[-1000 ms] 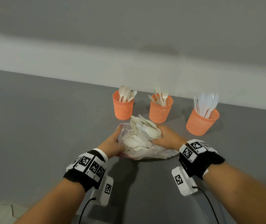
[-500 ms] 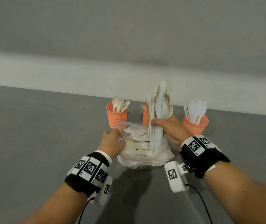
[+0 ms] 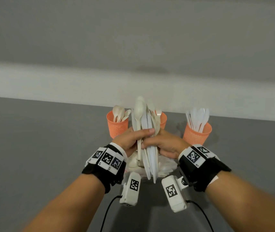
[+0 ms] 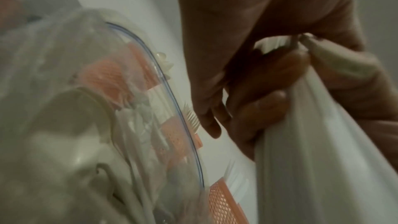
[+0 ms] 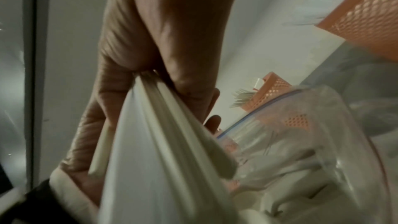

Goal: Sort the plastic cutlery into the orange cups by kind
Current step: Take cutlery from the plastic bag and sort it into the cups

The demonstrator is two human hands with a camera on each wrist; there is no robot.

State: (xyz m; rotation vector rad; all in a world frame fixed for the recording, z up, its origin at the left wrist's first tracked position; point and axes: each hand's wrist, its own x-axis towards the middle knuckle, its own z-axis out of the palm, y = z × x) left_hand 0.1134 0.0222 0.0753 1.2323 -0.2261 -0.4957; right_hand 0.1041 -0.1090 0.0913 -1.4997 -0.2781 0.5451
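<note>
Both hands hold one upright bundle of white plastic cutlery (image 3: 146, 131) (image 5: 163, 142) above a clear zip bag (image 3: 165, 164) (image 4: 86, 108) (image 5: 301, 151) that holds more cutlery. My left hand (image 3: 133, 139) (image 4: 247, 91) wraps the bundle from the left, my right hand (image 3: 163, 143) (image 5: 155, 48) from the right. Three orange mesh cups stand behind: the left cup (image 3: 116, 124) holds spoons, the middle cup (image 3: 162, 120) is mostly hidden by the bundle, the right cup (image 3: 197, 133) holds clear pieces.
The cups and bag sit on a grey table (image 3: 41, 148) near its far edge, with a pale wall (image 3: 133, 47) behind. Cables run from the wrist cameras towards me.
The right hand has lifted the bundle out of the bag and brought it upright. The left hand let go of the bag's rim and now grips the bundle too.
</note>
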